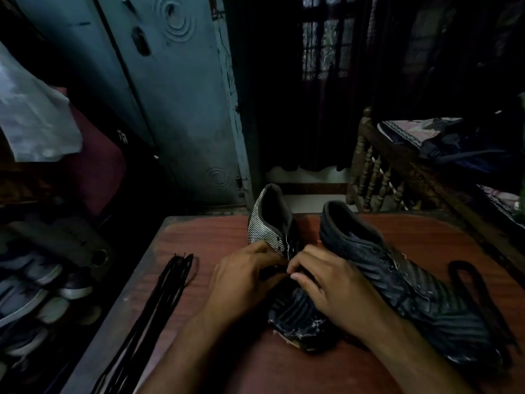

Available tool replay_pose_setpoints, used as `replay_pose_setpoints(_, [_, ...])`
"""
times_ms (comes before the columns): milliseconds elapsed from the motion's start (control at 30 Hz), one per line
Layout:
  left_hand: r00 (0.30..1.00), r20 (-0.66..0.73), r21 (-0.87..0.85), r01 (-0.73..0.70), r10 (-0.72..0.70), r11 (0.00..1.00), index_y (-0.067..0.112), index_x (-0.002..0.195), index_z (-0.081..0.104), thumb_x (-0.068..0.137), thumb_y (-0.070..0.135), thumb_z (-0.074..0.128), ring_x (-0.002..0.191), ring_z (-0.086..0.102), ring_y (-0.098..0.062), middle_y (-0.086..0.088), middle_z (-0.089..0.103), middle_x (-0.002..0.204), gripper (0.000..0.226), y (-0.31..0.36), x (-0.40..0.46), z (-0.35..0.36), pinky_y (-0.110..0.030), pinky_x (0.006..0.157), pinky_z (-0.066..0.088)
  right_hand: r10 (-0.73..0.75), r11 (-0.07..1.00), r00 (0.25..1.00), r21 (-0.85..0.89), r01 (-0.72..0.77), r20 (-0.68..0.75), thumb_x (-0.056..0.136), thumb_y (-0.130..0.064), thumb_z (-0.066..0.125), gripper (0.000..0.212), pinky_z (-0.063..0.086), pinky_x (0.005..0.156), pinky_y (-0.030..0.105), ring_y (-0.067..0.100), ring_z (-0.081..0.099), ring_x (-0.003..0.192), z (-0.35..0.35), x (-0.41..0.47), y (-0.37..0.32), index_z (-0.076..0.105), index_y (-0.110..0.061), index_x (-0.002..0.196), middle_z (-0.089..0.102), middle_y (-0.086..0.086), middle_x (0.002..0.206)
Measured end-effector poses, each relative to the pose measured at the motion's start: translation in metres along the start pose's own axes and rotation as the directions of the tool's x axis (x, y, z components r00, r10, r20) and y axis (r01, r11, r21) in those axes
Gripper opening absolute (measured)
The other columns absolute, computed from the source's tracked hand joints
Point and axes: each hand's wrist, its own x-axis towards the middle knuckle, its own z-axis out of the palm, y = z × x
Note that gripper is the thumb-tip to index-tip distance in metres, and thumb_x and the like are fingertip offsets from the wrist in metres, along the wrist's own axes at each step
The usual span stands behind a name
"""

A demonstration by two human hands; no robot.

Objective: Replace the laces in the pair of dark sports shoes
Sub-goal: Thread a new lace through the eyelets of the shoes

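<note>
Two dark sports shoes are sitting on the bench, and both hands are working at the lacing of the left shoe, the one with the striped heel. The left hand is curling its fingers in at the eyelets, seemingly pinching a lace end, though it is too dark to be sure; the right hand is pressing down on the shoe's upper, its fingertips meeting the left's over the tongue. Whether a lace is going in or coming out, I cannot tell. The right shoe is lying just beside, apparently unlaced, so that one looks still to be done. One thick dark lace is looping on the bench near it, likely pulled out already. One bundle of thin black laces is lying straight, well left of the hands, untouched.
</note>
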Motion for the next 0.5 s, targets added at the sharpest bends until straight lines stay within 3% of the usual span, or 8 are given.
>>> replay_pose_setpoints(133, [1.0,-0.005,0.012,-0.012,0.012,1.0,0.033,0.098,0.061,0.083,0.055,0.058,0.087,0.06,-0.002,0.016,0.058,0.098,0.026,0.0,0.0,0.002,-0.032,0.063,0.05,0.018,1.0,0.997,-0.025,-0.016,0.08,0.095,-0.025,0.068,0.007,0.035,0.073,0.007,-0.011,0.048,0.084,-0.005,0.0,0.002,0.064,-0.027,0.1,0.05,-0.019,0.099])
replay_pose_setpoints(233, [1.0,-0.004,-0.021,-0.005,0.005,1.0,0.035,0.099,0.063,0.083,0.05,0.061,0.086,0.061,-0.002,0.017,0.059,0.099,0.022,0.001,-0.001,0.004,-0.033,0.066,0.052,0.035,0.999,0.989,-0.021,-0.033,0.144,0.094,-0.025,0.069,0.011,0.033,0.069,0.005,-0.017,0.046,0.083,-0.009,-0.001,0.004,0.066,-0.028,0.104,0.049,-0.021,0.102])
replay_pose_setpoints(367, [0.998,0.008,-0.108,0.069,-0.068,0.992,0.041,0.101,0.066,0.08,0.055,0.063,0.086,0.063,-0.001,0.019,0.063,0.096,0.026,-0.001,0.001,0.008,-0.036,0.072,0.055,0.053,0.998,0.993,-0.041,-0.049,0.102,0.094,-0.024,0.068,0.006,0.032,0.066,0.005,-0.015,0.046,0.08,-0.006,-0.001,0.002,0.067,-0.026,0.099,0.051,-0.019,0.101])
replay_pose_setpoints(500, [0.988,0.0,-0.204,0.151,-0.154,0.967,0.042,0.093,0.071,0.076,0.043,0.077,0.086,0.064,0.002,0.02,0.066,0.091,0.018,-0.003,0.001,0.012,-0.036,0.076,0.055,0.038,0.999,0.997,-0.036,-0.035,0.064,0.094,-0.025,0.067,0.004,0.033,0.067,0.004,-0.016,0.045,0.079,-0.005,-0.001,0.0,0.065,-0.026,0.096,0.051,-0.018,0.103])
